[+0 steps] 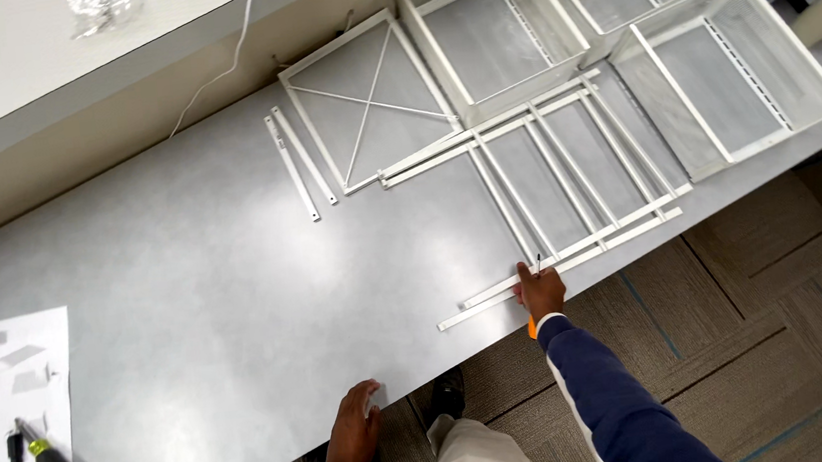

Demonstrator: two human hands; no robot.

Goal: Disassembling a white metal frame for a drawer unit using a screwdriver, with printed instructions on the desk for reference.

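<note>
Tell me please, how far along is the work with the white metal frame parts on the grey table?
Early stage. Laid out: three white mesh baskets, a cross-braced white panel, two loose white strips. In hand: the right hand puts a thin tool to the flat white rail frame; the left hand rests on the grey table edge. Left: parts lie separate, baskets not mounted.

A clear crinkled plastic bag [105, 6] lies on the white top.

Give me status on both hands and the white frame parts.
Right hand shut on thin tool, tip at white rails. Left hand open, flat on table edge. Mesh baskets behind the rails, nothing between.
</note>
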